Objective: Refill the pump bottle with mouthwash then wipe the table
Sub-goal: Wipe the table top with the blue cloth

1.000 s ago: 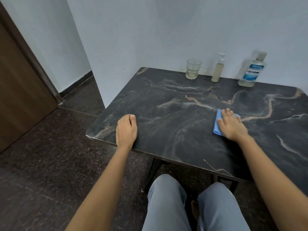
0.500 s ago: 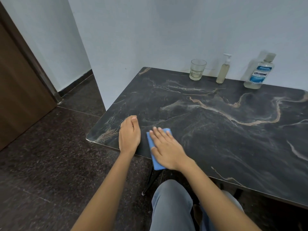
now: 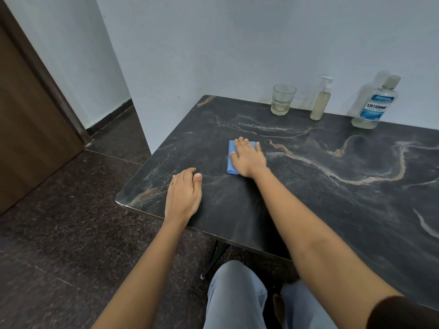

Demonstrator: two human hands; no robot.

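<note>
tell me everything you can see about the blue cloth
The blue cloth is a small light blue piece of soft-looking fabric, roughly rectangular and possibly folded. It lies flat on the dark marbled table, left of the middle. The right hand presses on it with straight fingers and covers most of it, so only its left edge and a strip at the far side show. The left hand rests on the table apart from it.

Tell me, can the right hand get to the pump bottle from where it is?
Probably yes: the right hand presses the blue cloth, and only bare table lies between it and the pump bottle.
</note>
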